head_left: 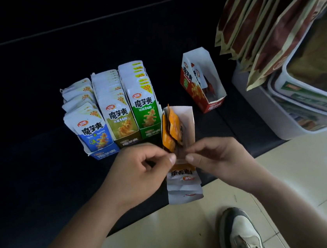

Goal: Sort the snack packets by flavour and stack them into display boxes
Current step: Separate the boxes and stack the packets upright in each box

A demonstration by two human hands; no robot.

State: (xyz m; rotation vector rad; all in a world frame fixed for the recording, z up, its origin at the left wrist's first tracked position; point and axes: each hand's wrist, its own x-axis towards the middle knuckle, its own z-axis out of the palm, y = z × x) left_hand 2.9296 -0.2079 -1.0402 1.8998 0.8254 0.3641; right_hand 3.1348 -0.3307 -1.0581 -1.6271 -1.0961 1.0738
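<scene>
Thumb and curled fingers of left hand [143, 167] and right hand [213, 157] pinch the far end of an orange packet stack [183, 180], print upside-down, over the dark table [35, 118] edge. Just behind, an open white-walled box [187, 117] holds more orange packets, beside the full green box [147, 113], olive box [122, 126] and blue box [97, 137]. Red box [192, 83] stands apart, right.
</scene>
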